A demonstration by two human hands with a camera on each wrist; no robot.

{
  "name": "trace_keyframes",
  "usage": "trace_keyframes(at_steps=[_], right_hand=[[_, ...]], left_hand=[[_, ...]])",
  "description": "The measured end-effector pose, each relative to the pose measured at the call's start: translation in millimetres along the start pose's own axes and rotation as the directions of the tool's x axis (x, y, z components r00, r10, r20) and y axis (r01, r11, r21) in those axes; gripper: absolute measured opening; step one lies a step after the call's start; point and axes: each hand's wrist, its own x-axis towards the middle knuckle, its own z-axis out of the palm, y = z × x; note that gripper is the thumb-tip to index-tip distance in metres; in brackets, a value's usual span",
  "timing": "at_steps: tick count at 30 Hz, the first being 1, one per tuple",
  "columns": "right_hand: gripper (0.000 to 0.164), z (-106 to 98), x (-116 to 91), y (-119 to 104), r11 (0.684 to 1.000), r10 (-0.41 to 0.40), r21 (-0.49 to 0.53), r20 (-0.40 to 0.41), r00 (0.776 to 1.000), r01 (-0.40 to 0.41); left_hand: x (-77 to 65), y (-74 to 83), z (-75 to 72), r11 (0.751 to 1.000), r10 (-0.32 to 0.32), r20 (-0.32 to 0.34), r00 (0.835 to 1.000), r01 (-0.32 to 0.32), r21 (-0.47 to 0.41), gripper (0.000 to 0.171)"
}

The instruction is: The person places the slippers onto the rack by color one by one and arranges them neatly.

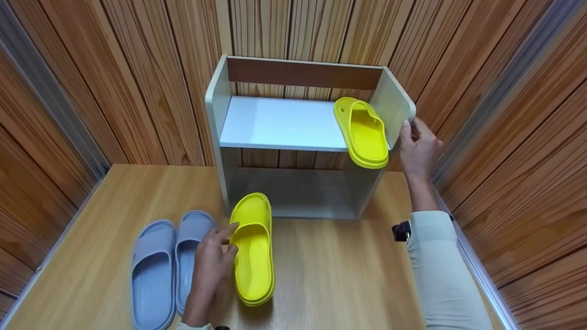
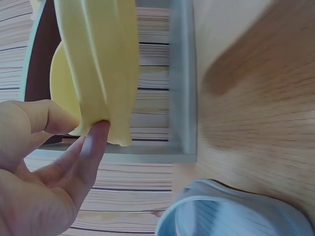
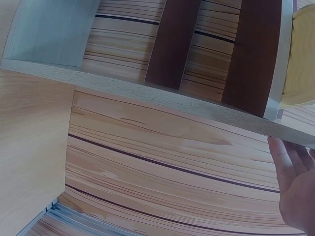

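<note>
Pale sleeve (image 1: 442,270) is running up from lower right, closest to camera, ending below the right fingers; a black wrist device (image 1: 402,231) is showing just beside its cuff. Right hand (image 1: 421,149) is gripping the rack (image 1: 396,107) at the front corner of its right side panel, thumb and forefinger pinching that edge. Left hand (image 1: 213,261) is clamping thumb and finger on the strap-side edge of a yellow slipper (image 1: 254,263); the left wrist view is showing the pinch clearly. That slipper is hanging just right of the left fingers, toe pointing at the rack, apparently clear of the wooden table (image 1: 330,270).

Second yellow slipper (image 1: 364,133) is lying on the upper shelf (image 1: 279,121), left of the right fingers, near the same side panel, heel end overhanging the front edge. Lower shelf (image 1: 293,192) is sitting beyond the left fingers, up and to the right. Brown back board (image 1: 305,73) is spanning the rack's top, farther back than the right fingers.

Two grey slippers are resting side by side on the table, left of the left fingers: outer grey slipper (image 1: 153,275) mostly showing, inner grey slipper (image 1: 197,227) being partly covered by the left hand. Wood-panelled wall (image 1: 151,82) is standing behind everything, beyond both sets of fingers.
</note>
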Motion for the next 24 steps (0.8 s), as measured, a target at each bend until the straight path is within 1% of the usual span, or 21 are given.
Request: trace_keyframes(at_steps=[2,5,10,13,16,20,24], right_hand=[[0.035,1,0,0,1.0,0.0,0.005,0.001,1.0,0.0],[0.034,2,0,-1,1.0,0.0,0.005,0.0,1.0,0.0],[0.036,1,-1,-1,1.0,0.013,-0.007,-0.001,1.0,-0.013],[0.038,1,-1,-1,1.0,0.013,-0.014,0.001,1.0,-0.013],[0.037,1,-1,-1,1.0,0.009,-0.015,-0.005,1.0,-0.009],[0.036,0,-1,0,1.0,0.013,-0.015,-0.011,1.0,-0.013],[0.038,0,-1,-1,0.999,0.028,-0.022,-0.003,1.0,-0.028]], left_hand=[[-0.3,1.7,-2.5,0.999,0.041,-0.031,0.999,-0.042,-0.005,0.051],[-0.4,5.7,-6.4,0.996,0.083,-0.059,0.995,-0.084,-0.028,0.051],[-1.5,13.4,-13.2,0.994,0.057,-0.046,0.997,-0.061,-0.087,0.052],[-3.1,18.4,-16.6,0.993,0.066,-0.057,0.996,-0.071,-0.099,0.052],[-3.6,23.7,-19.5,0.99,0.088,-0.068,0.994,-0.095,-0.108,0.052],[-2.8,28.7,-22.7,0.98,0.135,-0.09,0.987,-0.146,-0.137,0.051],[-3.0,31.3,-24.9,0.961,0.204,-0.115,0.972,-0.222,-0.166,0.049]])
